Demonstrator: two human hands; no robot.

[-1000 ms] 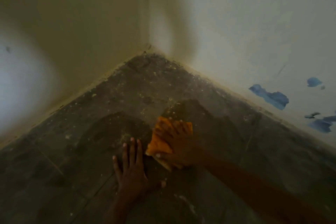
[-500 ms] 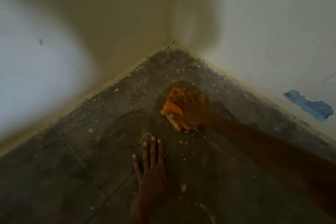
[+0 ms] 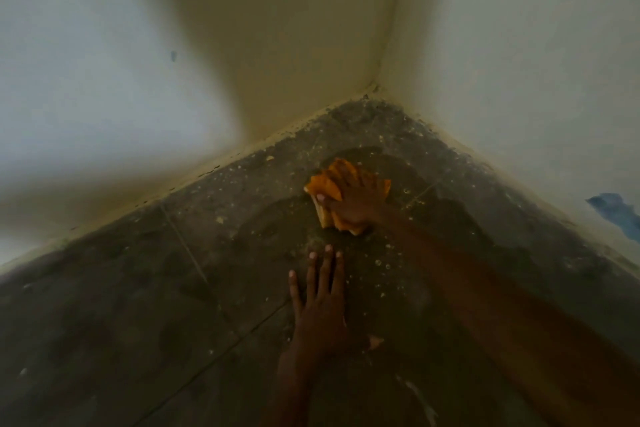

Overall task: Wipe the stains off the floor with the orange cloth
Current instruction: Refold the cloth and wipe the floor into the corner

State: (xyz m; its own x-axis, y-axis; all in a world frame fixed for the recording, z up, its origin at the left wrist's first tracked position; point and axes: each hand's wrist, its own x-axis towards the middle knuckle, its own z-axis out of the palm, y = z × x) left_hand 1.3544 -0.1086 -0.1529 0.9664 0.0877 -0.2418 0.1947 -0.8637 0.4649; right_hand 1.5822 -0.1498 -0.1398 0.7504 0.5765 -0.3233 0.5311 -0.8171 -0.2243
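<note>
Orange cloth (image 3: 329, 189) sat folded on the dark floor (image 3: 138, 305) just right of the frame's centre, near the corner where two pale walls met. The right hand (image 3: 356, 204) lay on top of it, fingers straight and spread, thumb along its left edge, pressing rather than pinching. The left hand (image 3: 322, 315) rested flat on the floor in the lower middle, fingers straight, holding nothing.

The cloth looked soft, light and limp, so it would likely bunch or slip unless pinned by a flat palm over its middle, with the folded edges under the fingers.

Pale specks (image 3: 384, 262) dotted the floor between the hands. In the dim, blurred light it was hard to tell stain from grit or wet sheen. Most of the cloth was hidden under the hand, and a blue patch (image 3: 614, 215) on the right wall was cut off by the frame edge.
</note>
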